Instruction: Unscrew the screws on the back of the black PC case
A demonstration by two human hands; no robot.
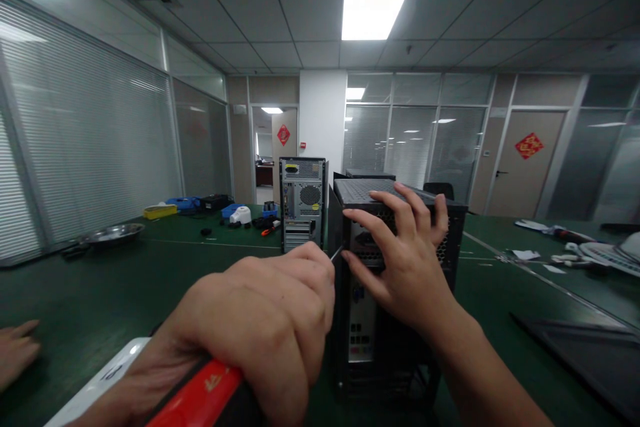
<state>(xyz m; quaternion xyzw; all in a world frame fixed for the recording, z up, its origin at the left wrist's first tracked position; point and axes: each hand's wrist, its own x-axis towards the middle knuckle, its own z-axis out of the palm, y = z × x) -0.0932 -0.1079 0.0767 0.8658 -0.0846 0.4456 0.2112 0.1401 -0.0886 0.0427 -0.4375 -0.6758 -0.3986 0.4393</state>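
While the black PC tower [395, 280] stands upright on the green table [125, 280], it's being worked on at the back.

A red-handled screwdriver [210, 387] is gripped tight in the left hand [270, 320], tip touching the case; the right hand [405, 253] is spread open, fingers [380, 200] draped over the top edge.

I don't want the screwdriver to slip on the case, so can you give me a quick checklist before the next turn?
1. Left hand grips the red-handled screwdriver: ok.
2. Screwdriver shaft points at the rear edge of the near computer tower: ok.
3. Tip seated in a screw: cannot tell, the right hand's fingers hide it.
4. Right hand braces the tower's top rear: ok.
5. Tower upright on the green table: ok.
6. Another person's hand apart from the tower: ok.
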